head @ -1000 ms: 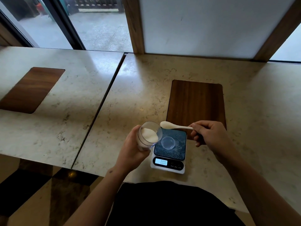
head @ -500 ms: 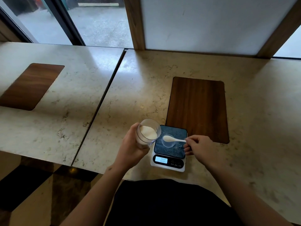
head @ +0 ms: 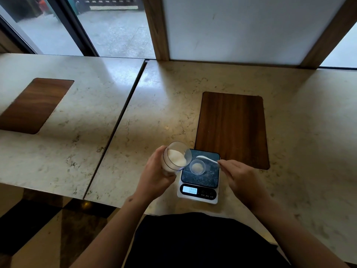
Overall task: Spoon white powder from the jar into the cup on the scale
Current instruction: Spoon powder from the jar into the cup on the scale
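Observation:
My left hand (head: 154, 176) grips a clear jar (head: 174, 157) of white powder, tilted with its mouth toward the scale. A small clear cup (head: 197, 166) stands on the dark platform of a white digital scale (head: 199, 182) and holds a little white powder. My right hand (head: 239, 176) pinches the handle of a white spoon (head: 205, 159), whose bowl hovers just beyond the cup's far rim. The scale's lit display (head: 190, 190) shows digits.
A dark wooden inlay (head: 231, 128) lies in the marble counter right behind the scale. A second inlay (head: 32, 105) sits on the neighbouring counter at left, past a seam (head: 116, 128). Windows and a wooden post stand along the back. The counter's front edge is close to my body.
The spoon came down from above the jar's mouth to the cup, then lifted slightly away to the cup's far side. White powder now lies in the cup. The jar stayed tilted in my left hand.

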